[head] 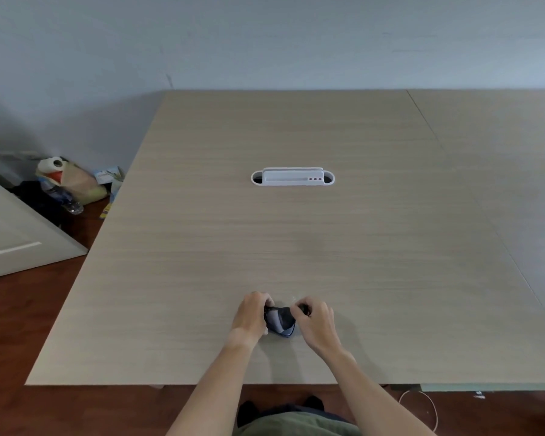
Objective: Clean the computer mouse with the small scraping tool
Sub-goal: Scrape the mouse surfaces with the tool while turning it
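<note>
A dark computer mouse (281,322) sits near the front edge of the wooden table (296,234), between both hands. My left hand (251,314) grips the mouse's left side with curled fingers. My right hand (314,319) has its fingers curled at the mouse's top right and pinches something small and dark there, likely the scraping tool (304,309). Most of that tool is hidden by the fingers.
A white cable-port insert (292,177) sits in the table's middle, further back. A second table (501,158) joins on the right. Bags and a plastic bottle (66,187) lie on the floor at left, beside a white cabinet (16,234).
</note>
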Demonstrator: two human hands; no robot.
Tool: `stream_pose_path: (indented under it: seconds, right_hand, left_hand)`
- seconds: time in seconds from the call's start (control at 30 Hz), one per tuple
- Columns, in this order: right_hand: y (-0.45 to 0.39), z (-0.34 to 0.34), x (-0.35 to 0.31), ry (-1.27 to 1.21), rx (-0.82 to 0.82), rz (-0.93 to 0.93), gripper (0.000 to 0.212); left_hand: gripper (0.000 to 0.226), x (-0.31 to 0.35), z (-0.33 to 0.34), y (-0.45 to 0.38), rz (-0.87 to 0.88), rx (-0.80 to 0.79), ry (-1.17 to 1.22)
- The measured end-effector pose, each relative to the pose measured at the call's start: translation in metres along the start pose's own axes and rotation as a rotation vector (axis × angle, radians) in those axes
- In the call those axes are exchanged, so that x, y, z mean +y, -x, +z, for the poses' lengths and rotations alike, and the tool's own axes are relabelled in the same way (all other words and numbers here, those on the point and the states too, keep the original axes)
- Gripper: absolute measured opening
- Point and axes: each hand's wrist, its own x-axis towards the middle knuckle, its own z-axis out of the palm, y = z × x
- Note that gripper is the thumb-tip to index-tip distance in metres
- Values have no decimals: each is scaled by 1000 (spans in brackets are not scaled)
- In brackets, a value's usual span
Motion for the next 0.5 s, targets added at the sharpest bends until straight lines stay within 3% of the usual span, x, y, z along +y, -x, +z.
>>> stream_pose_path:
  seconds: [0.13, 0.3, 0.43, 0.5]
  right_hand:
    - [0, 1, 4, 39, 161, 67, 13]
    - [2, -3, -3, -14, -36, 5, 13]
    - [-1, -1, -1, 69, 140, 61, 13]
    - [-3, -3, -3, 32, 118, 35, 14]
  left_hand:
    - [59, -1, 1, 0, 14, 3, -10]
    - [58, -3, 0, -3, 44, -11, -14]
    - [62, -5, -1, -6, 62, -45, -30]
    - [61, -7, -2, -8, 73, -51, -32]
